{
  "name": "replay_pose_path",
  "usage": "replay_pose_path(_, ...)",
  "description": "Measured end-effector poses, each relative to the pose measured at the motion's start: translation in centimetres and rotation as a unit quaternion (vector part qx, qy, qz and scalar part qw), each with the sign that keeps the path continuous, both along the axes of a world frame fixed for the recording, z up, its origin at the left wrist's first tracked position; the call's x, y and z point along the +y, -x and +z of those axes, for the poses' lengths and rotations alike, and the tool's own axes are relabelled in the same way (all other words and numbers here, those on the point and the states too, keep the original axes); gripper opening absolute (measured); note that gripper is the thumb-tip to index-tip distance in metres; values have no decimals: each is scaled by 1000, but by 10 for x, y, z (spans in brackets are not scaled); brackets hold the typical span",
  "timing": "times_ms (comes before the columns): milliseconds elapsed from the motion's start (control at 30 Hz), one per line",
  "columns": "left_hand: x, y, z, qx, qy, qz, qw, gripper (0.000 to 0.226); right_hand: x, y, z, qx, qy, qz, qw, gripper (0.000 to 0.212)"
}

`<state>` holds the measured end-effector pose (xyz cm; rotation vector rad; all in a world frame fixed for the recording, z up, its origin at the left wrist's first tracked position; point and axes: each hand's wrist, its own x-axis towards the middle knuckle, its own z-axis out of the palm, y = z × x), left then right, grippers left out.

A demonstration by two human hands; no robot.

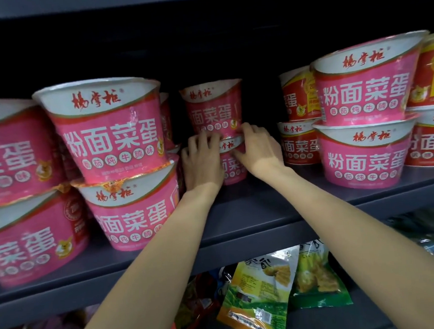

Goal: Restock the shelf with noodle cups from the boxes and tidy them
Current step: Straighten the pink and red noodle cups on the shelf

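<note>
Pink noodle cups stand in stacks of two on a dark grey shelf [252, 213]. Deep in the middle gap is one such stack: an upper cup [213, 108] on a lower cup [232, 163]. My left hand [201, 162] grips the lower cup from its left side, fingers curled over its rim. On the cup's right side my right hand [257, 148] holds the same rim, fingertips touching the base of the upper cup. A front stack [111, 130] stands left of my arms, another pink stack [364, 118] to the right.
Red noodle cups [299, 122] stand behind the right pink stack and at the far right [432, 134]. More pink cups [14, 178] fill the left edge. Green and yellow snack bags [265, 289] lie on the shelf below. The shelf above casts the back into darkness.
</note>
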<state>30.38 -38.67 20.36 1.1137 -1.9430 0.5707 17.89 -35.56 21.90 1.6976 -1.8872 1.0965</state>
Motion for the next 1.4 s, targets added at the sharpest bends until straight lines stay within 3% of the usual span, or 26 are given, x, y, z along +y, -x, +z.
replay_pose_path(100,1,2,1,-18,29,28,999,55,2,-3,12,-65,131,37,989,39)
replay_pose_path(167,4,2,1,-17,49,35,998,51,0,-14,27,-63,159,57,984,46)
replay_pose_path(333,8,-8,-5,-74,45,14,996,51,-10,-41,56,-38,28,-17,999,91)
replay_pose_path(433,9,-13,-7,-93,40,-6,995,53,-13,-43,60,-15,-50,-74,996,90)
replay_pose_path(567,9,-12,-10,-94,33,6,995,62,-24,-24,59,-101,-31,42,994,102)
replay_pose_path(633,8,-12,-11,-91,41,17,995,65,-25,-13,59,-128,-19,102,986,98)
replay_pose_path(767,12,-12,-9,-87,-2,2,996,68,-23,3,55,-178,-40,245,952,111)
replay_pose_path(833,12,-12,-9,-82,-7,-10,997,70,-23,6,54,-169,-48,241,954,102)
replay_pose_path(900,12,-11,-8,-76,-10,-22,997,72,-24,4,49,-138,-35,178,974,84)
replay_pose_path(1033,16,-11,-6,-63,-11,-27,998,69,-23,-4,37,-102,-12,99,990,67)
replay_pose_path(1233,20,-10,-5,-59,-17,-29,998,60,-20,-22,40,-89,-31,12,995,79)
replay_pose_path(1400,18,-10,-8,-61,-24,-36,997,67,-19,-21,37,-121,-4,33,992,74)
